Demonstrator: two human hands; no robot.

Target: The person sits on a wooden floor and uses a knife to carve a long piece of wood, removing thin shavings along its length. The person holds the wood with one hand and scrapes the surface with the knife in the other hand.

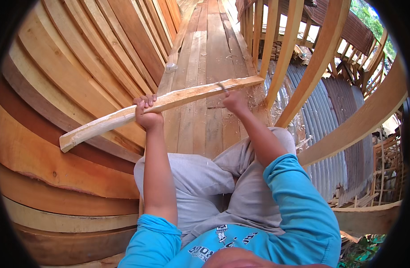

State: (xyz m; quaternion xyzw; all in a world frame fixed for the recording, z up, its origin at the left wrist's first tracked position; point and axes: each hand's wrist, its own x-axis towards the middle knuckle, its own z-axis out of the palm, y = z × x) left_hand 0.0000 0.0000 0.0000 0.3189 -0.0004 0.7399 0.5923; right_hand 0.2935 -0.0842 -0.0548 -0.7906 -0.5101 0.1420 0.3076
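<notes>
A long, pale, rough-hewn piece of timber (187, 95) lies slantwise in front of me, its near end low at the left and its far end beside the right-hand ribs. Around its middle my left hand (148, 110) is closed, fingers over the top edge. My right hand (235, 102) is a fist near the timber's right part. From that fist a short, greyish hand tool (222, 87) sticks up against the wood; its exact kind is too small to tell. My bent legs in grey trousers (191, 174) are below the timber.
Curved hull-like planks (66, 174) rise on my left. On the right stand upright wooden ribs (283, 53), with corrugated metal sheets (318, 120) beyond. Wood shavings lie on the plank floor (196, 129). A small whitish object (170, 67) sits near the left wall.
</notes>
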